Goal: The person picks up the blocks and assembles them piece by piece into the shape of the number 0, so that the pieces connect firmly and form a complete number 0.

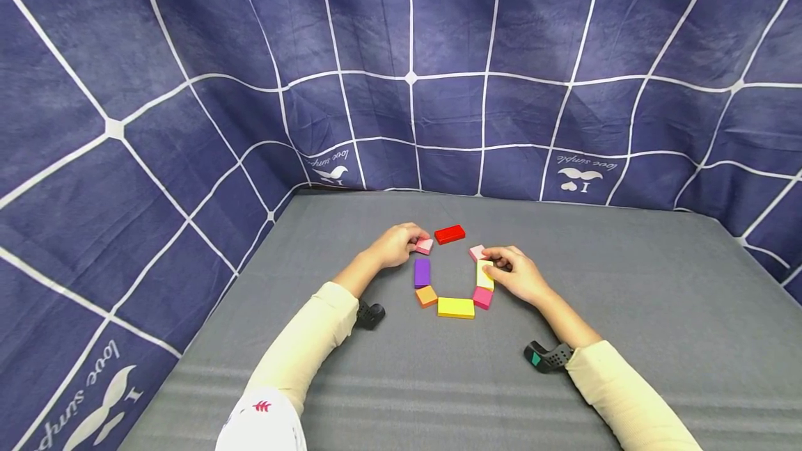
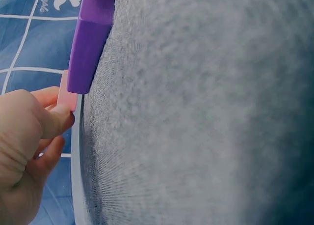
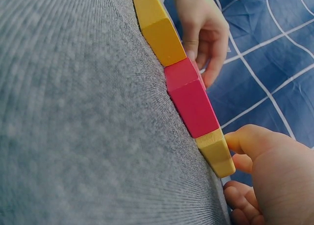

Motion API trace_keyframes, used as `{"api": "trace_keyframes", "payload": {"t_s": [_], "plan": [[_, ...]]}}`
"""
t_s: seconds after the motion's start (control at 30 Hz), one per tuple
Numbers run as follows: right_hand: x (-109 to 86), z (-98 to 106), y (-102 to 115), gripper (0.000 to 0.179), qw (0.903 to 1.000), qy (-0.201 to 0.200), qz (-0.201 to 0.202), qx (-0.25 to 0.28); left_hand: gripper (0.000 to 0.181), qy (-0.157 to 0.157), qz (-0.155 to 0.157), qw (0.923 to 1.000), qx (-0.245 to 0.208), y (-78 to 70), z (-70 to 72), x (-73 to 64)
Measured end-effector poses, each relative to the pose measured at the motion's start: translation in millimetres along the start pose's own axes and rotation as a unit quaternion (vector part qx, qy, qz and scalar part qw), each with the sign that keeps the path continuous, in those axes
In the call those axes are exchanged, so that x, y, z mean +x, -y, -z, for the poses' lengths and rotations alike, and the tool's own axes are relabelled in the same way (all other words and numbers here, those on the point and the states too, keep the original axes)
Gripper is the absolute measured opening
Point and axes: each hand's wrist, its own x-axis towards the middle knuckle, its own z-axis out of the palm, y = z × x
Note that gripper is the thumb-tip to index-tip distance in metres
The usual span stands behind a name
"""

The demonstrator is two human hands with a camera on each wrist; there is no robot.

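Overhead, red block (image 1: 450, 234) visible, wrist views missing it

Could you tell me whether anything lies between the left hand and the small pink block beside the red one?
Nothing visible does. The left hand already touches the small pink block with its fingertips; the left wrist view shows the same contact. The red block lies just beyond it, the purple block just nearer.

Left hand (image 1: 396, 245) fingers curled, right hand (image 1: 515, 274) likewise, forearms resting forward
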Motion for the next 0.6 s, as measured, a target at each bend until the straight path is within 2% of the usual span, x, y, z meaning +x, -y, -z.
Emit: {"api": "trace_keyframes", "payload": {"t_s": [0.3, 0.6], "plan": [[-1.0, 0.1, 3.0, 0.030, 1.0000, 0.000, -0.003, -0.004, 0.034, 0.023, 0.003, 0.9997, -0.012, -1.2, -2.6, -3.5], [-0.9, 0.4, 3.1, 0.029, 1.0000, -0.001, -0.006, -0.008, 0.032, 0.012, -0.010, 0.9995, -0.027, -1.5, -3.4, -7.1]]}}
